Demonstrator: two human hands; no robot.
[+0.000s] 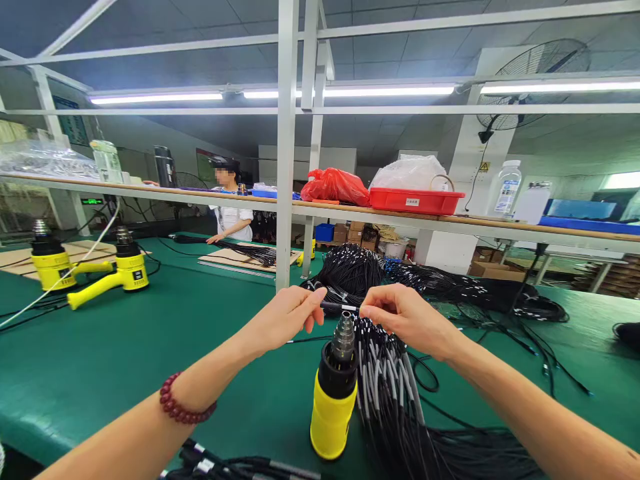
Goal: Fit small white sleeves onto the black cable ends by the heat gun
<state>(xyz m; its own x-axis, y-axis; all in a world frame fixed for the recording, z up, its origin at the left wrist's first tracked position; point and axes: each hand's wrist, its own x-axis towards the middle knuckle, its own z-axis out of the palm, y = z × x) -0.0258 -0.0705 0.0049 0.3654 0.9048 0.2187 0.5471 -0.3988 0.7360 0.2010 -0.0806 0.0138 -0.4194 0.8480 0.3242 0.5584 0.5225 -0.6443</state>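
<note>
Between my two hands a black cable [332, 305] with a short white band is stretched level, just above the metal nozzle of an upright yellow heat gun [334, 400]. My left hand [293, 312], with a dark red bead bracelet on the wrist, pinches the cable's left part. On the other side of the nozzle, my right hand [397, 312] pinches it by the white band. A thick bundle of black cables with grey sleeves [387, 373] lies right of the heat gun, partly under my right hand. More cables with white labels [205, 463] lie at the front edge.
Two more yellow heat guns [131, 270] stand at the left on the green table [210, 347]. Heaped black cables [350, 267] lie behind my hands. A shelf [240, 199] with a red tray [417, 201] and bottles crosses ahead, with a white post [286, 147]. Beyond it a person [233, 213] handles cables.
</note>
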